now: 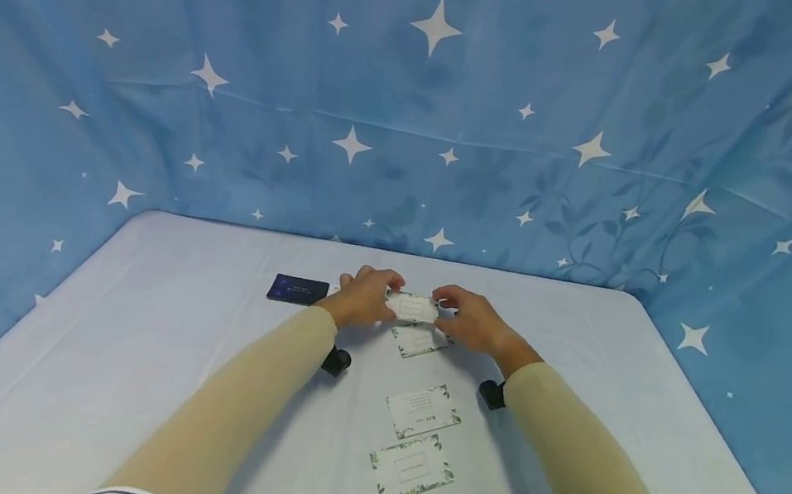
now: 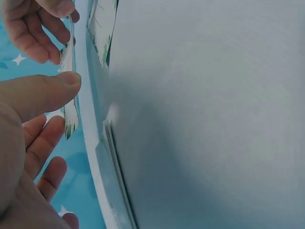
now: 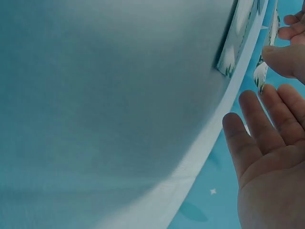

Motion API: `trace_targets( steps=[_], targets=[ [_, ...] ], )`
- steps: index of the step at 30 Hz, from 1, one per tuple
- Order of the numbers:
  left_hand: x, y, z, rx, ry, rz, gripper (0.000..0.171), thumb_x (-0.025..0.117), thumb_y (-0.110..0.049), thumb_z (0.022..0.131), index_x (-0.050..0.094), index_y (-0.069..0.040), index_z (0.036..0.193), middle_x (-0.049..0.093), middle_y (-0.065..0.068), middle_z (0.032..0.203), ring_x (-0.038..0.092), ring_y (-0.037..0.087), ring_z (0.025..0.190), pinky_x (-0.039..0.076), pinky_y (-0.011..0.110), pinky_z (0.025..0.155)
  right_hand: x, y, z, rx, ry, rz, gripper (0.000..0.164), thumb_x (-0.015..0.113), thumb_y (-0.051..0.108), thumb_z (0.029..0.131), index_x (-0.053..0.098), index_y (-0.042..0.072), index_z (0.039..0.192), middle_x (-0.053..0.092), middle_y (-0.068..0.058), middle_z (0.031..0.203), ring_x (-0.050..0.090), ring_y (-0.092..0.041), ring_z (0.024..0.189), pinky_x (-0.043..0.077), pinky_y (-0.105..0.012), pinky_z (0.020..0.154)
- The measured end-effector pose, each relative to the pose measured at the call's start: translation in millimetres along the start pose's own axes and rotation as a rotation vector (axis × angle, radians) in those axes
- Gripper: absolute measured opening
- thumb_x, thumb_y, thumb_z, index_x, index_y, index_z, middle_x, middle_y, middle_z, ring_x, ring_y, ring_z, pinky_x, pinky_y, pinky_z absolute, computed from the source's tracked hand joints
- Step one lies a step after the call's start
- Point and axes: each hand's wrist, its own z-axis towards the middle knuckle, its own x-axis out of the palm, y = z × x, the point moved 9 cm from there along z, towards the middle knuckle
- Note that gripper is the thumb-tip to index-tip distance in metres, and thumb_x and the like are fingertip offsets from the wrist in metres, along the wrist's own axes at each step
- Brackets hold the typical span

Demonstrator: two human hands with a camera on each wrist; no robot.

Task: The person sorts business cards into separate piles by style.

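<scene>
Over the far part of the table, a white card [image 1: 412,308] with a green leaf border is held up between two hands. My left hand [image 1: 363,297] pinches its left end, the thumb on the near face and fingers behind, as the left wrist view shows. At the other end, my right hand [image 1: 474,321] pinches the card between thumb and fingertips; its remaining fingers are spread in the right wrist view. A similar card [image 1: 421,342] lies on the table just below the held one, partly covered by it in the head view.
Two more leaf-bordered cards, one with printed lines [image 1: 423,412] and one with a framed centre [image 1: 412,469], lie nearer on the white table [image 1: 123,378]. A dark blue card [image 1: 297,290] lies left of my left hand. A blue starry curtain [image 1: 415,99] hangs behind.
</scene>
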Motion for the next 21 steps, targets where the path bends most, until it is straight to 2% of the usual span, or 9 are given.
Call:
trace_targets(
  steps=[7,15,21],
  targets=[
    [5.3,4.2,4.8,-0.011,0.025,0.004,0.051,0.080,-0.021,0.088,0.058,-0.016,0.134,0.058,-0.003,0.133,0.040,0.022,0.122,0.022,0.046,0.096,4,-6,3,0.025,0.020,0.042,0.051,0.066,0.013,0.094,0.051,0.006,0.142,0.059,-0.016,0.134,0.059,-0.030,0.120,0.052,-0.040,0.088],
    [10.5,4.6,8.1,-0.024,0.038,0.014,0.055,0.080,-0.021,0.087,0.056,-0.017,0.137,0.058,-0.004,0.131,0.038,0.021,0.123,0.022,0.046,0.096,4,-10,5,0.053,0.025,-0.003,0.052,0.067,0.017,0.094,0.052,0.009,0.143,0.064,-0.014,0.124,0.062,-0.026,0.112,0.049,-0.041,0.092],
    [13.5,5.0,9.2,-0.050,0.044,0.032,0.056,0.080,-0.022,0.087,0.057,-0.018,0.138,0.057,-0.003,0.131,0.038,0.022,0.122,0.024,0.045,0.096,5,-9,5,0.033,0.026,-0.043,0.052,0.068,0.017,0.093,0.053,0.008,0.142,0.065,-0.009,0.116,0.061,-0.023,0.100,0.047,-0.041,0.089]
  ],
)
